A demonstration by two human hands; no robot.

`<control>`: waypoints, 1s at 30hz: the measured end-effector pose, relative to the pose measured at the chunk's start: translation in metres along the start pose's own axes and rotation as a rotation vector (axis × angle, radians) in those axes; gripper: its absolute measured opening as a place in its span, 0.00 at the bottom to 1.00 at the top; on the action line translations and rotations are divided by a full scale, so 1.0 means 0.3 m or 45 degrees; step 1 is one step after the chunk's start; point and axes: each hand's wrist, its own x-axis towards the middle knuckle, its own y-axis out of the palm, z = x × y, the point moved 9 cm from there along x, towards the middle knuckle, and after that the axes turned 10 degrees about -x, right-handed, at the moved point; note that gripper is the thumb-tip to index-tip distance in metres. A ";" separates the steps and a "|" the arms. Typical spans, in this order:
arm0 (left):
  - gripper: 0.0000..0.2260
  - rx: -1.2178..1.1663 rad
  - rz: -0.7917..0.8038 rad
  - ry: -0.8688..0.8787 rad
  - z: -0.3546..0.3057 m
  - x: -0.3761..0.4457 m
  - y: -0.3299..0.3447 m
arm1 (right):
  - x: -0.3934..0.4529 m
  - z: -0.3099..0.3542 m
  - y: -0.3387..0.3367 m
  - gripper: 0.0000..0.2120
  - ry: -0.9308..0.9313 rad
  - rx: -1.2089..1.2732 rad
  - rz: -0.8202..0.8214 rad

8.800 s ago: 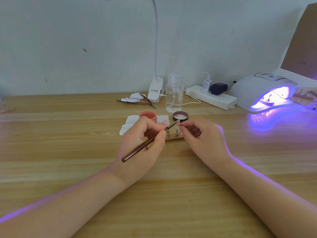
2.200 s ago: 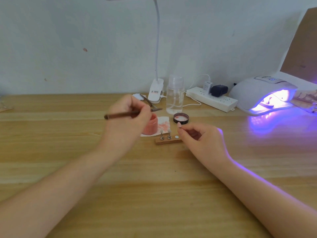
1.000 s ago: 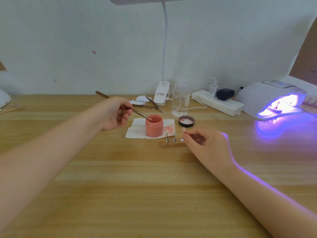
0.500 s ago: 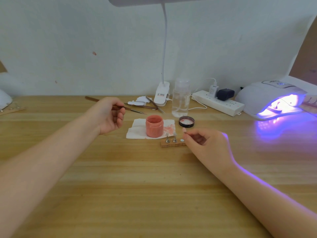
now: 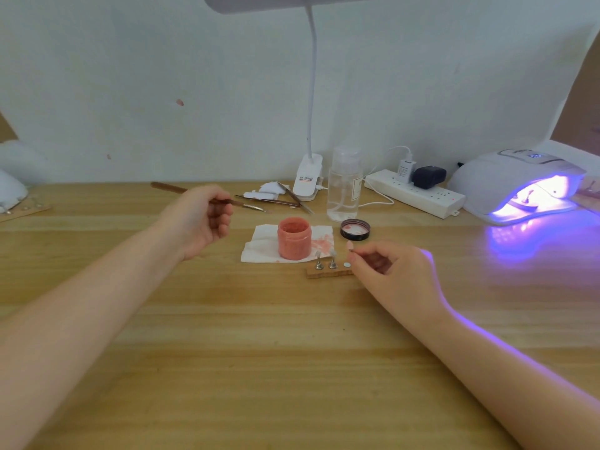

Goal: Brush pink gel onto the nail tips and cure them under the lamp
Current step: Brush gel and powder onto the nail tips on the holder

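My left hand (image 5: 203, 219) grips a brown-handled brush (image 5: 168, 189), its metal tip pointing right, left of and behind the open pink gel jar (image 5: 294, 238). The jar stands on a white tissue (image 5: 259, 245) stained pink. My right hand (image 5: 394, 271) pinches a small nail tip (image 5: 350, 245) on its stand, just above the right end of a small wooden holder (image 5: 328, 272). Two metal stands with nail tips (image 5: 325, 259) sit on that holder. The white curing lamp (image 5: 519, 183) glows purple at the far right.
The jar's black lid (image 5: 355, 229) lies upturned behind my right hand. A clear bottle (image 5: 344, 185), a clip desk lamp (image 5: 308, 181), tweezers (image 5: 293, 198) and a power strip (image 5: 415, 193) line the back of the wooden table (image 5: 292, 368).
My left hand has lifted the brush out of the pink jar and drawn it back to the left. My right hand has stayed at the holder with the nail tip.
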 end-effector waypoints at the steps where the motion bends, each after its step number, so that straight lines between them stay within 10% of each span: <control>1: 0.08 0.027 0.032 0.126 -0.025 -0.019 0.025 | 0.000 -0.001 0.000 0.06 0.007 0.007 -0.001; 6: 0.08 0.419 0.248 0.800 -0.086 -0.232 0.202 | -0.005 -0.008 -0.005 0.08 0.044 0.050 -0.015; 16: 0.02 0.821 0.408 1.350 0.063 -0.426 0.298 | -0.002 -0.004 -0.010 0.05 0.040 0.004 -0.021; 30: 0.05 0.868 0.514 1.455 0.085 -0.452 0.324 | -0.001 0.001 -0.012 0.05 0.029 -0.034 -0.026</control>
